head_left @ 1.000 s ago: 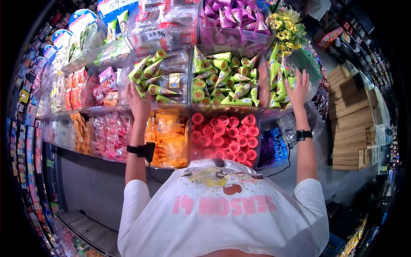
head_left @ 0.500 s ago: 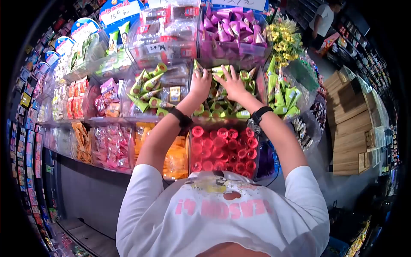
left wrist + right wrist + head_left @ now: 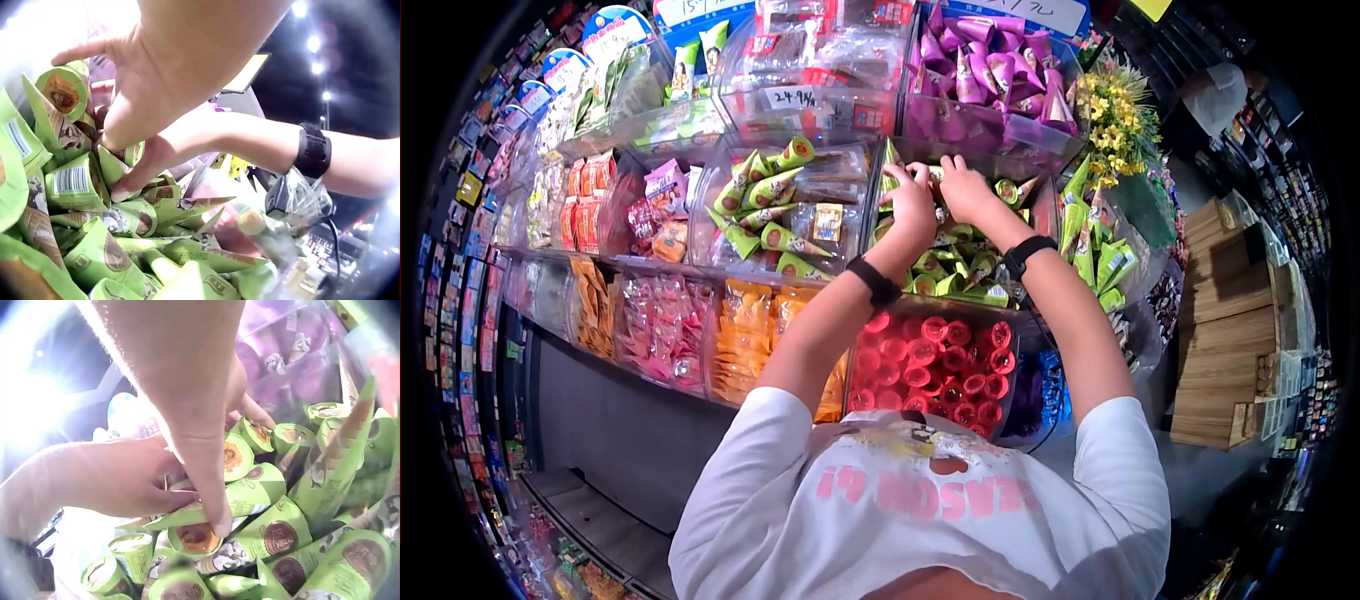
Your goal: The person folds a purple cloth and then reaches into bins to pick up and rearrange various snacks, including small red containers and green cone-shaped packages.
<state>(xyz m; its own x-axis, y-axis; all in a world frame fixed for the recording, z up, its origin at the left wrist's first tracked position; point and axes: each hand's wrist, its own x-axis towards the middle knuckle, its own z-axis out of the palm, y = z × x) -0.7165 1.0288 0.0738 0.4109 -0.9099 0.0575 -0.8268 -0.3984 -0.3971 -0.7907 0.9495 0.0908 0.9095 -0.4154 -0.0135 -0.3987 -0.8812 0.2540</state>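
Both hands reach into a clear bin (image 3: 1040,215) heaped with green cone-shaped snack packs (image 3: 960,270). My left hand (image 3: 912,210) grips a green cone pack (image 3: 62,97) by its wide end, one finger stretched out over it. Beside it, my right hand (image 3: 968,190) spreads thumb and forefinger over the pile; in the right wrist view its straight thumb (image 3: 219,522) presses at the wide end of another pack (image 3: 195,539). The other fingertips of the right hand are hidden among the packs.
Red-capped packs (image 3: 935,365) fill the bin nearer my body. Purple cones (image 3: 1000,75) lie in the bin behind, with yellow flowers (image 3: 1110,115) to its right. A bin of green cones and flat packs (image 3: 770,210) adjoins on the left. Clear dividers separate the bins.
My hands came in from the neighbouring bins on either side to the middle green-cone bin. Since half a second ago, the fingers have moved deeper among the packs, and the view has shifted slightly.
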